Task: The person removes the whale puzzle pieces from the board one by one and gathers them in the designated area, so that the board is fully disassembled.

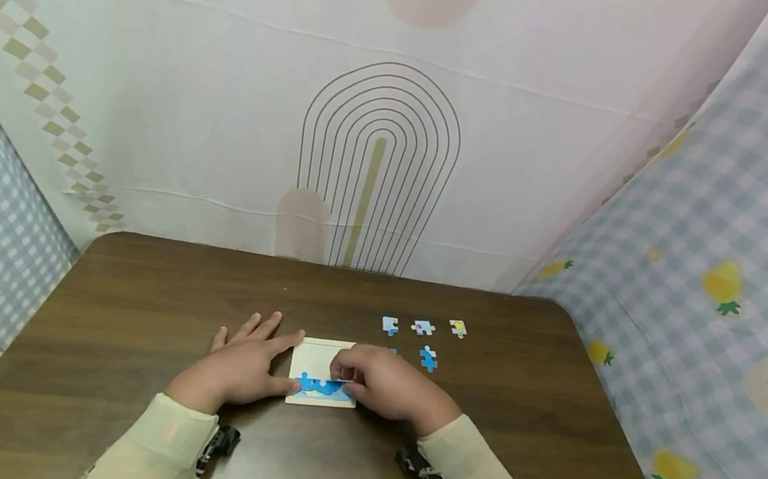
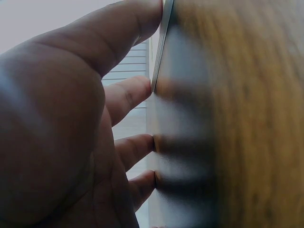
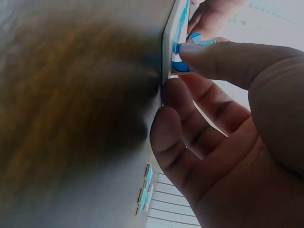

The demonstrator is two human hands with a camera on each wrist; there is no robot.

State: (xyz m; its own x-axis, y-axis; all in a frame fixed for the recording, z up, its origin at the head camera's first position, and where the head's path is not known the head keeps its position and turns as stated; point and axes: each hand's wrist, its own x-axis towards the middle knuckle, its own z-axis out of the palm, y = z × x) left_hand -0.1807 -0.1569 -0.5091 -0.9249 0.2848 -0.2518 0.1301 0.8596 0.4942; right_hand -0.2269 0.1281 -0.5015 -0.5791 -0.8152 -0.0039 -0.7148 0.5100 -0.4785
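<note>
A small square puzzle tray [image 1: 312, 355] lies on the table, with blue puzzle pieces [image 1: 314, 386] filling its near part and bare board behind. My left hand [image 1: 237, 368] has its fingers spread at the tray's left side; the thumb touches the near-left corner and the forefinger the far-left one. Over the right side of the tray, my right hand [image 1: 397, 383] pinches a puzzle piece [image 3: 204, 42] between thumb and forefinger. That piece is tilted up from the board and mostly hidden by the fingers in the head view.
Several loose pieces lie beyond the right hand: a white and blue one [image 1: 390, 325], a pale one [image 1: 423, 327], a yellowish one [image 1: 458, 329] and a blue one [image 1: 429, 359]. The brown table [image 1: 165, 300] meets a patterned cloth [image 1: 224, 129] at its far edge.
</note>
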